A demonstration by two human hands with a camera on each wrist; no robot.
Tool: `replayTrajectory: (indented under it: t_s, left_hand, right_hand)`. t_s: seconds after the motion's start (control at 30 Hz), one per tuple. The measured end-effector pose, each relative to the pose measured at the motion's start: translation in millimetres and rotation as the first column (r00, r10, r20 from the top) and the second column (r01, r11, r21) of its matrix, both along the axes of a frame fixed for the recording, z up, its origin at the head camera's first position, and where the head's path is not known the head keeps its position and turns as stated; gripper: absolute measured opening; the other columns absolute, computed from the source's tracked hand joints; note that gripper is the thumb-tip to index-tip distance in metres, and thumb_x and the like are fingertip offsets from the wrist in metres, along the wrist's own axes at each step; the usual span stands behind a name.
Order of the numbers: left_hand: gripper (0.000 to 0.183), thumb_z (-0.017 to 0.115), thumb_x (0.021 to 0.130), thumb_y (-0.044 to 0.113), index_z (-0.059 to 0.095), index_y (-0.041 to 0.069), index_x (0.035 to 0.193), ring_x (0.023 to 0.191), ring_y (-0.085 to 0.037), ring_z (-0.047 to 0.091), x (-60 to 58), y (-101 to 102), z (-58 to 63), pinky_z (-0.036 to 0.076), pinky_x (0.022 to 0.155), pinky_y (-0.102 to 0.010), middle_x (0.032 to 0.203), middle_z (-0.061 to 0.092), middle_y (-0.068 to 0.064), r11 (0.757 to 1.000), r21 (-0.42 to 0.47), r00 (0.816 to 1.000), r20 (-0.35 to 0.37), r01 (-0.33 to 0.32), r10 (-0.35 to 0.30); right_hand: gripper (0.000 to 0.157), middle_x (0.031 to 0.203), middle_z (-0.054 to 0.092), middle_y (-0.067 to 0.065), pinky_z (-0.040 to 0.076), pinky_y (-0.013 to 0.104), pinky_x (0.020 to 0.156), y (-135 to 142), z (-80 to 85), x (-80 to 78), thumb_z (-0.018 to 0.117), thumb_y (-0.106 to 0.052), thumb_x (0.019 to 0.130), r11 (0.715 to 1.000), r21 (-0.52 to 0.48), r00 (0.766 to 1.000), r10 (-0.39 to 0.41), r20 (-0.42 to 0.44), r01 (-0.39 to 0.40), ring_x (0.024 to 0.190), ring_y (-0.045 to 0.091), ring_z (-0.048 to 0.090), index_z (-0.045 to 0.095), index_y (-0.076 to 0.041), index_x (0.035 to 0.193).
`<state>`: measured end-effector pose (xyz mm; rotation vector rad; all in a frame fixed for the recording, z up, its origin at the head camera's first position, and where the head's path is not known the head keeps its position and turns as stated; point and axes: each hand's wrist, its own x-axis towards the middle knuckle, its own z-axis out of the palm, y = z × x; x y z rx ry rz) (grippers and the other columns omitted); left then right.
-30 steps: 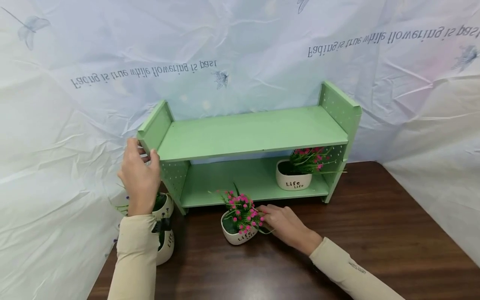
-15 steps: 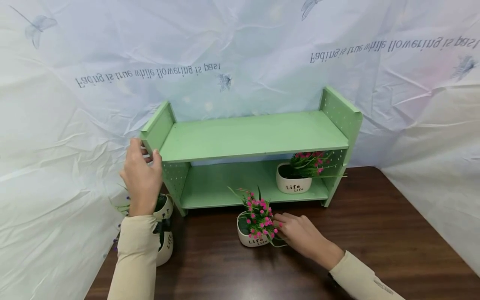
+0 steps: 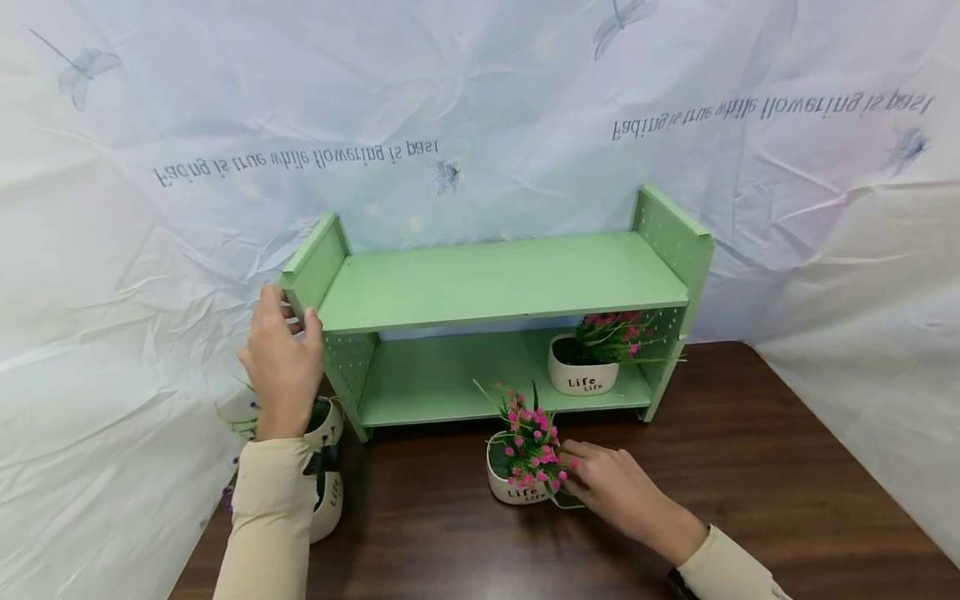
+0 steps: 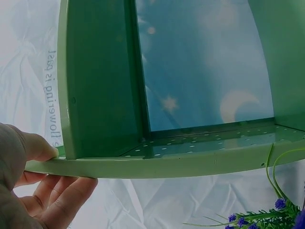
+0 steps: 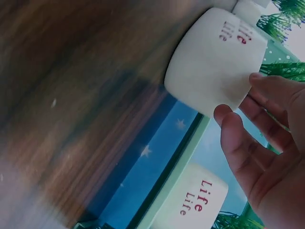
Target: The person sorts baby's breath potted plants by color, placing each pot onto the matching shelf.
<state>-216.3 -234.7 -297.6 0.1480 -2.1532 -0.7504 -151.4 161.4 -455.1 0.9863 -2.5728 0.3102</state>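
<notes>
My left hand [image 3: 283,358] grips the front edge of the left side panel of a green two-tier shelf [image 3: 495,279]. In the left wrist view the thumb lies on one face of the panel [image 4: 171,167] and the fingers on the other. On the brown table before the shelf sits a white "Life" flowerpot [image 3: 513,487] with pink flowers [image 3: 536,442]. My right hand [image 3: 622,492] holds this pot at its right end, its fingertips partly hidden by the flowers. The right wrist view shows fingertips against the edge of the white pot [image 5: 214,62].
A similar pot [image 3: 581,375] with pink flowers stands on the lower tier at the right. Two white pots, one nearer [image 3: 327,508] and one behind [image 3: 326,421], with purple flowers stand left of the shelf, partly covered by my left arm. A printed cloth [image 3: 510,100] hangs behind.
My right hand and the pink-flowered pot have shifted right along the table, the pot turning a little. My left hand has kept its grip on the shelf panel.
</notes>
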Motion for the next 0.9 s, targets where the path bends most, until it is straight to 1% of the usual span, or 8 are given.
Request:
replayTrajectory:
  t_s: [0.1,0.2,0.3,0.43,0.53,0.6,0.7,0.9]
  left_hand:
    - [0.027,0.059,0.099,0.02,0.054,0.006,0.122,0.098,-0.036,0.066,1.3,-1.1,-1.0,0.034,0.08,-0.058,0.111,0.065,-0.017,1.0,0.002,1.0,0.006,-0.002,0.002]
    - [0.027,0.059,0.099,0.019,0.054,0.006,0.121,0.098,-0.036,0.066,2.0,-1.9,-1.5,0.034,0.081,-0.058,0.111,0.065,-0.017,1.0,0.003,1.0,0.003,-0.007,0.007]
    - [0.027,0.06,0.099,0.019,0.054,0.006,0.122,0.098,-0.036,0.066,1.8,-1.1,-1.1,0.033,0.08,-0.058,0.112,0.065,-0.018,1.0,0.003,1.0,-0.004,-0.004,0.004]
    - [0.028,0.059,0.099,0.019,0.054,0.005,0.123,0.098,-0.036,0.066,0.5,1.0,-1.1,0.032,0.078,-0.056,0.111,0.065,-0.018,1.0,-0.003,1.0,-0.014,0.001,-0.001]
    - [0.028,0.059,0.099,0.019,0.054,0.005,0.123,0.098,-0.036,0.066,-0.2,1.2,-1.9,0.032,0.076,-0.055,0.111,0.065,-0.017,1.0,-0.011,1.0,-0.019,-0.003,0.003]
    - [0.027,0.059,0.099,0.019,0.055,0.005,0.122,0.097,-0.035,0.066,-0.4,1.3,-2.2,0.032,0.075,-0.054,0.11,0.065,-0.017,1.0,-0.014,1.0,-0.023,-0.006,0.005]
    - [0.028,0.059,0.099,0.02,0.055,0.006,0.123,0.098,-0.035,0.067,-0.5,1.6,-2.8,0.033,0.077,-0.055,0.11,0.065,-0.017,1.0,-0.008,1.0,-0.017,-0.005,0.005]
    - [0.027,0.058,0.1,0.021,0.055,0.006,0.122,0.099,-0.036,0.067,-0.9,0.8,-2.6,0.036,0.08,-0.058,0.11,0.066,-0.017,1.0,0.002,1.0,-0.013,-0.005,0.005]
  right_hand:
    - [0.018,0.103,0.066,-0.005,0.051,0.024,0.056,-4.2,-2.5,2.3,0.081,-0.013,0.081,0.998,-0.054,0.997,-0.019,0.068,0.023,0.077,0.005,0.065,0.072,-0.015,0.097]
    - [0.015,0.098,0.062,-0.008,0.049,0.022,0.055,-7.6,-3.9,2.7,0.08,-0.011,0.083,0.995,-0.087,0.992,-0.033,0.123,0.044,0.07,-0.001,0.058,0.071,-0.015,0.095]
    - [0.015,0.098,0.061,-0.009,0.05,0.021,0.056,-8.6,-5.0,2.1,0.079,-0.01,0.084,0.995,-0.086,0.989,-0.045,0.14,0.058,0.071,-0.002,0.058,0.071,-0.015,0.095]
    - [0.019,0.106,0.063,-0.004,0.055,0.024,0.063,-6.6,-4.8,1.0,0.079,-0.01,0.084,0.997,-0.067,0.99,-0.036,0.14,0.045,0.081,0.005,0.065,0.073,-0.01,0.101]
    - [0.023,0.116,0.066,0.006,0.058,0.028,0.071,-5.2,-4.7,-0.2,0.078,-0.009,0.085,0.997,-0.067,0.988,-0.015,0.154,0.026,0.094,0.017,0.07,0.073,-0.004,0.107]
    - [0.027,0.123,0.065,0.015,0.058,0.032,0.077,-4.1,-4.6,-1.0,0.077,-0.008,0.086,0.997,-0.073,0.984,-0.005,0.178,0.018,0.103,0.026,0.069,0.073,0.0,0.111]
    - [0.028,0.126,0.064,0.023,0.058,0.036,0.081,-2.5,-6.1,-1.8,0.076,-0.007,0.087,0.995,-0.096,0.978,0.009,0.209,0.011,0.11,0.033,0.067,0.072,0.002,0.113]
    - [0.026,0.124,0.065,0.02,0.058,0.033,0.082,0.4,-7.4,-3.7,0.075,0.0,0.085,0.988,-0.15,0.971,0.072,0.23,-0.038,0.112,0.031,0.066,0.072,-0.001,0.111]
